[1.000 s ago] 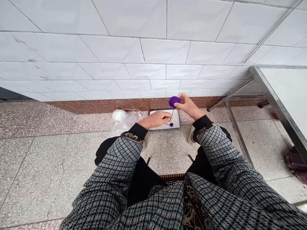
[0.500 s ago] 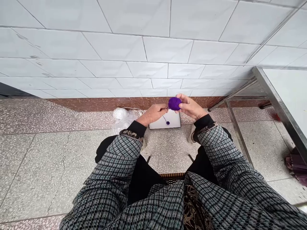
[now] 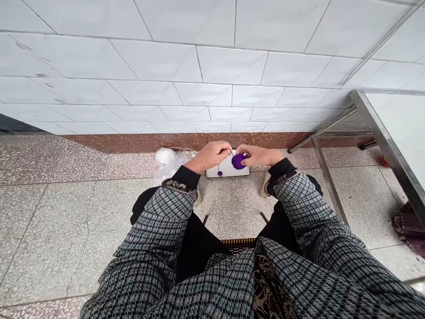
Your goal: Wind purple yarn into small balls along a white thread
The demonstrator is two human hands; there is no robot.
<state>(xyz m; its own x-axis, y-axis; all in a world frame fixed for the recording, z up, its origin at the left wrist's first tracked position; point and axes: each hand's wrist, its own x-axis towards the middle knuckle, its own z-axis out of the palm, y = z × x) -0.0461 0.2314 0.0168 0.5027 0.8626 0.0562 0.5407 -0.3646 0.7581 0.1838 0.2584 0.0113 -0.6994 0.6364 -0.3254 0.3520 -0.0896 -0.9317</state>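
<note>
A purple ball of yarn (image 3: 237, 162) is held in the fingers of my right hand (image 3: 257, 155), which is closed round its upper and right sides. My left hand (image 3: 212, 156) pinches a purple strand (image 3: 231, 153) that runs across to the ball. Below my left hand another dark strand hangs down to a small purple ball (image 3: 219, 173). That small ball shows against a white, dark-edged box or board (image 3: 229, 170) near the floor; I cannot tell whether it touches it.
On the floor to the left lie a white yarn ball (image 3: 165, 156) and a clear plastic bag (image 3: 168, 172). The tiled wall (image 3: 206, 97) rises in front. A metal-framed table (image 3: 387, 146) stands at the right. Purple cloth (image 3: 410, 228) lies at the far right.
My right hand has turned over the yarn ball and brought it slightly lower. The strand between ball and left hand now shows longer. The small purple ball has swung to the left.
</note>
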